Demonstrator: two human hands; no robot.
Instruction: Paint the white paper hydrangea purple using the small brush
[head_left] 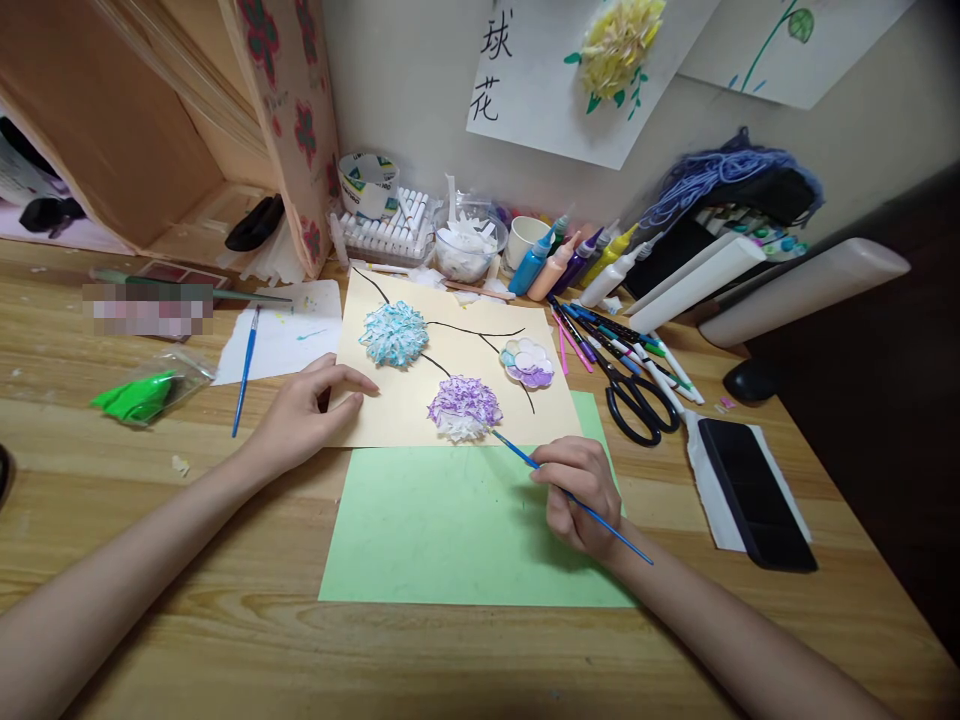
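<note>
A cream sheet (397,400) lies on the wooden desk with black drawn stems, a blue-and-white paper flower (394,333) and a purple-and-white paper flower (464,406). My right hand (579,495) is closed around a thin blue paintbrush (600,520), its tip touching the lower right of the purple flower. My left hand (304,412) rests with fingers stretched on the cream sheet's left edge, holding nothing. A small flower-shaped palette (527,362) with purple and blue paint sits on the sheet's right part. A green sheet (450,530) lies under my right hand.
Black scissors (634,400) and several markers (615,340) lie to the right, paint bottles (559,262) behind them. A black phone (754,490) rests on white paper at the right. A second blue brush (245,370) and a green bag (139,395) lie to the left.
</note>
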